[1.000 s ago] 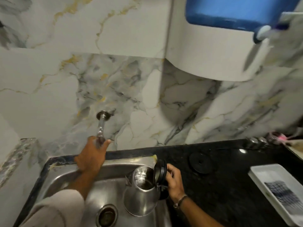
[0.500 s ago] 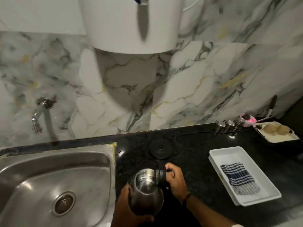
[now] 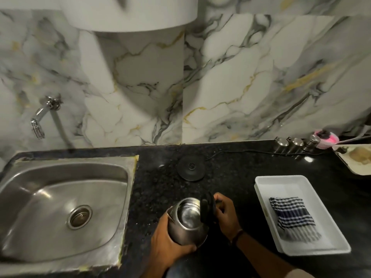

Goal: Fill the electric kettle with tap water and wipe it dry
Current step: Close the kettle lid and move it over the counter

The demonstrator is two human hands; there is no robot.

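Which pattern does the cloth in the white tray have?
The cloth has dark blue and white checks, seen in the head view.

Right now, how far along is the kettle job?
Filling looks finished: the kettle, lid open, is over the counter, away from the tap. The left hand cups its body; the right hand holds the handle. Wiping remains: the checked cloth lies untouched in the white tray.

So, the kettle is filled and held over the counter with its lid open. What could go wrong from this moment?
1. The kettle has its lid up; if it tilts in the left hand and right hand, water may spill on the black counter.
2. The power base lies close behind; drips could wet it.
3. The wiping cloth sits in the white tray; one hand must release the possibly wet, slippery kettle to reach it.
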